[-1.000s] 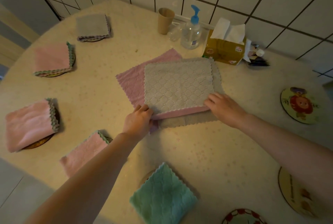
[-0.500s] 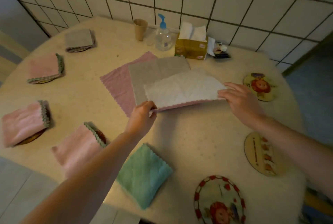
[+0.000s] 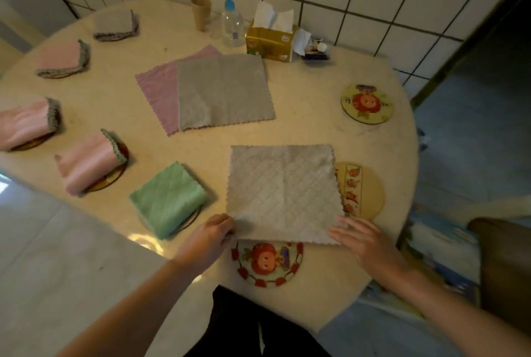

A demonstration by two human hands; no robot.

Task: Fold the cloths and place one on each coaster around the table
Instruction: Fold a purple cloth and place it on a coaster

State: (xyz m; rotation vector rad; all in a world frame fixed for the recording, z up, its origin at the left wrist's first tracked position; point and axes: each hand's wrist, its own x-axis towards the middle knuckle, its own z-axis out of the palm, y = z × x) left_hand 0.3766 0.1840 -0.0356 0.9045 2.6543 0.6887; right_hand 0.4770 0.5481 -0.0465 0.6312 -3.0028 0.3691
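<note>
- The grey cloth [image 3: 283,193] lies spread flat on the table [image 3: 313,132] just in front of the person, unfolded; its near edge overlaps the red-rimmed coaster [image 3: 268,263] and its right edge covers part of the yellow coaster [image 3: 363,190].
- The left hand [image 3: 208,237] pinches the near left corner of that cloth between curled fingers and thumb.
- The right hand [image 3: 359,239] rests with fingers nearly straight on the near right corner; whether the thumb is tucked under the edge is hard to tell from here.
- The step in hand looks like the first fold. To do it well, both near corners should rise together and travel to the far corners, so the scalloped edges meet squarely.
- Smoothing the crease with flat fingers before the second fold should keep the bundle tidy, like the green cloth [image 3: 169,198] already sitting on its coaster.
- Folding on bare table is probably wiser than folding over the coasters, since the raised rims could skew the crease.
- Three coasters appear uncovered: the red-rimmed one, the yellow one and the far right coaster [image 3: 367,104].
- Two more unfolded cloths wait mid-table, a grey top cloth [image 3: 224,91] over a pink cloth [image 3: 156,89].
</note>
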